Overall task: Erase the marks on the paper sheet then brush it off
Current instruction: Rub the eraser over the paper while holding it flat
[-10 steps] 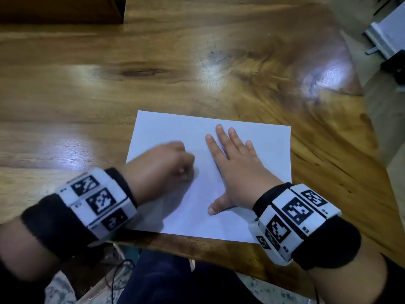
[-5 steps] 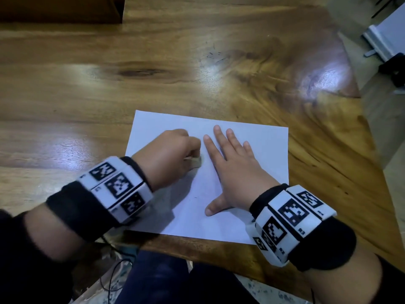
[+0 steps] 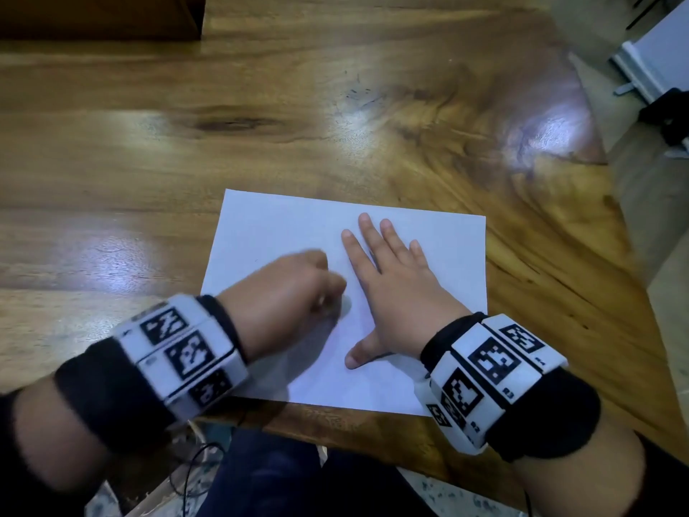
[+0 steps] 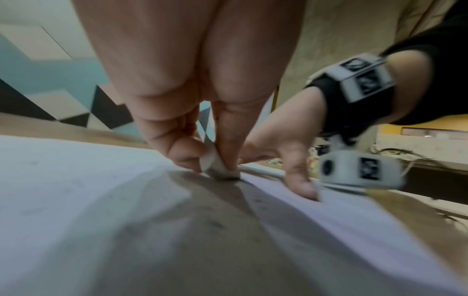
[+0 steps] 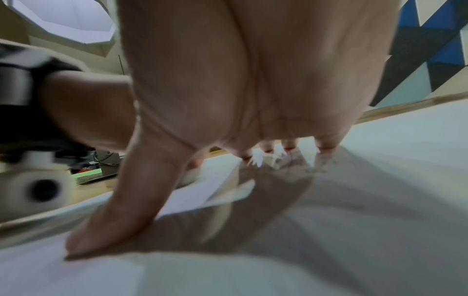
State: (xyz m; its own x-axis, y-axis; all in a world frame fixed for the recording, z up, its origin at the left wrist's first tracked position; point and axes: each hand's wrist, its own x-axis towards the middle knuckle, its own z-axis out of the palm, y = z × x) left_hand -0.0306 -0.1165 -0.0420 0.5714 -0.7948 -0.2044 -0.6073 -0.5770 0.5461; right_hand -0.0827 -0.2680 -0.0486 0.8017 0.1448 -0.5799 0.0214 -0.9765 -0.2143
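Note:
A white paper sheet [image 3: 283,225] lies on the wooden table [image 3: 186,162] near its front edge. My left hand [image 3: 298,285] pinches a small white eraser [image 4: 215,166] between thumb and fingers and presses it onto the sheet [image 4: 76,180] near its middle. My right hand [image 3: 395,289] lies flat on the paper just right of the left one, fingers straight and thumb spread out, holding the sheet [image 5: 380,180] down. In the head view the eraser [image 3: 345,305] is a pale blur under the left fingers. Faint specks show on the paper in the left wrist view.
Small dark marks [image 3: 359,93] dot the table beyond the sheet. The table's right edge slants away, with a white object [image 3: 648,65] on the floor beyond it. A dark wooden piece [image 3: 97,16] stands at the back left. My legs are below the front edge.
My left hand has rubbed the eraser back and forth: it went forward towards the right hand's fingers, then back towards me. The right hand has stayed flat on the paper.

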